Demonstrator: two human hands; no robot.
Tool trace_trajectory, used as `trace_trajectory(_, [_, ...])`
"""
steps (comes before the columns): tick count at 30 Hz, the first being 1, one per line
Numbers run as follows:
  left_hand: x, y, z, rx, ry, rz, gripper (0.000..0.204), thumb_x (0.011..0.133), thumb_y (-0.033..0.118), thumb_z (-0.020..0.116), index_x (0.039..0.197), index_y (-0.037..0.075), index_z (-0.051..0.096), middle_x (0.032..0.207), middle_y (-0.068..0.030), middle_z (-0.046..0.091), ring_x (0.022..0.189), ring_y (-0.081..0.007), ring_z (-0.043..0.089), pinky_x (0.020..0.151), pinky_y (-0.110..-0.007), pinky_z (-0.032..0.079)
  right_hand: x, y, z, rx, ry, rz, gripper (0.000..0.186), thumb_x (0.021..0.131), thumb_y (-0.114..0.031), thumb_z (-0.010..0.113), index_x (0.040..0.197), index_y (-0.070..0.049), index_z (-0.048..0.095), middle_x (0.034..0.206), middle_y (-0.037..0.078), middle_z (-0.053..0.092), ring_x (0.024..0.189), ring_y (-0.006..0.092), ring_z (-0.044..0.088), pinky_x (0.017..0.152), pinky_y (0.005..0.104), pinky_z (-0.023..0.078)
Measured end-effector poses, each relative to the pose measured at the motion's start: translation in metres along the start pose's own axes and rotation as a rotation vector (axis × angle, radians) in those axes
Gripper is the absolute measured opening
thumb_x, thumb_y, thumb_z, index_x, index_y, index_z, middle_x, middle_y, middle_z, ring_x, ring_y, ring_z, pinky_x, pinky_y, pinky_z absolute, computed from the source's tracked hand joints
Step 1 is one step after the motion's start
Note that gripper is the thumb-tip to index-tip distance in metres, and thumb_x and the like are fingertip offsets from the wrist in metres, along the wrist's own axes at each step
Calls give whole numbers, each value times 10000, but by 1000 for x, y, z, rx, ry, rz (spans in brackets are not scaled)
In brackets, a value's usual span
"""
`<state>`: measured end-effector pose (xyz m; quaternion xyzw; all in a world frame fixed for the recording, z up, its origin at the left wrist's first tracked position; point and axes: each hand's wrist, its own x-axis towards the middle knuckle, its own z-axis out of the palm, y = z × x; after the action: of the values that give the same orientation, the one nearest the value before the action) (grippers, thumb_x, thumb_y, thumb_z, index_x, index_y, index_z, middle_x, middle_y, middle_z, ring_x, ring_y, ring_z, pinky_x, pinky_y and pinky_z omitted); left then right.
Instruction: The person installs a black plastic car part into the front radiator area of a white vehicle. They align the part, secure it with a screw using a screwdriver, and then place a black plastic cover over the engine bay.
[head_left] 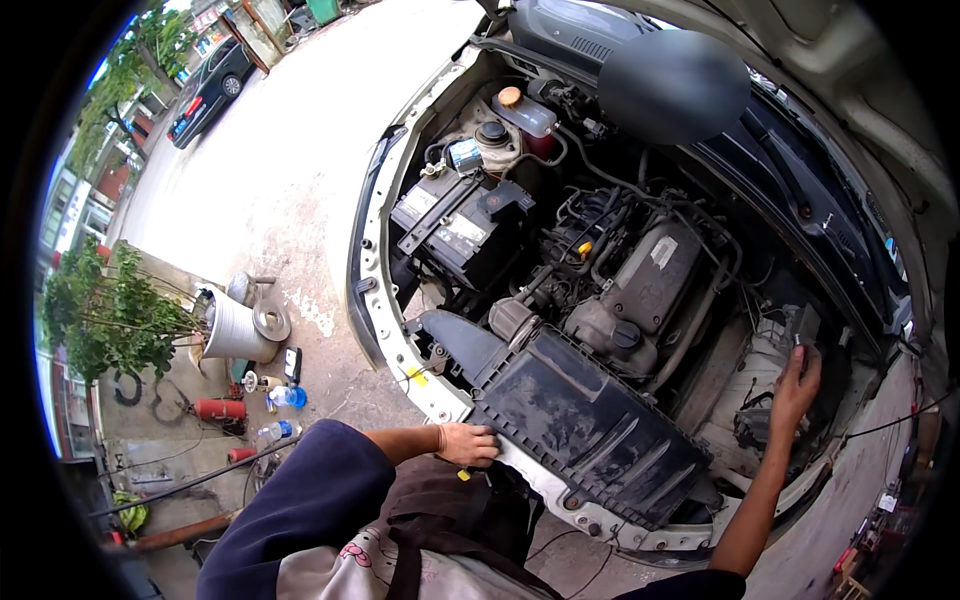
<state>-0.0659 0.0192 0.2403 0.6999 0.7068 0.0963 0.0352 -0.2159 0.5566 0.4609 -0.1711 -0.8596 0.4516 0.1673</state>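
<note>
The person is leaning over the open engine bay [640, 300], resting the left hand [467, 443] on the near edge of the black plastic cover [590, 420] (dusty, ribbed), while the right hand [795, 385] is reaching deep toward a small grey part [803, 325] at the far side.

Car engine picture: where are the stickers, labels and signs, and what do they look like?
Battery: black box at the bay's left, two white rectangular stickers on top.
Engine cover: grey, middle of the bay, one small white label on it.
Yellow tag: small, on the white front edge near the black air box.
Shop signs: far left along the street, too blurred to describe.
</note>
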Motion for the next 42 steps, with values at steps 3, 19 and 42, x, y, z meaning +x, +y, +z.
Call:
trace_trajectory(3, [-2,-3,5,-11,3,-15,226,849,311,537,983,169,650,1102,-46,578,1121,-232,542,954,-402,424,-195,-4,41,161,-22,9,335,1052,-323,528,1110,5,565,787,-17,503,644,69,434,594,240,375])
trace_trajectory(19, [6,-3,12,97,88,12,344,677,153,684,1020,164,717,1086,-116,528,1031,-340,481,895,-467,380,-597,-30,403,1001,745,987,326,1020,-354,596,946,-38,624,676,-33,491,568,61,418,500,258,348])
trace_trajectory(42, [10,6,10,143,169,127,215,799,131,693,996,182,762,964,-103,539,957,-334,479,871,-446,373,-503,12,482,769,1057,556,313,991,-98,541,1289,-18,486,1145,261,626,1069,472,598,865,498,485])
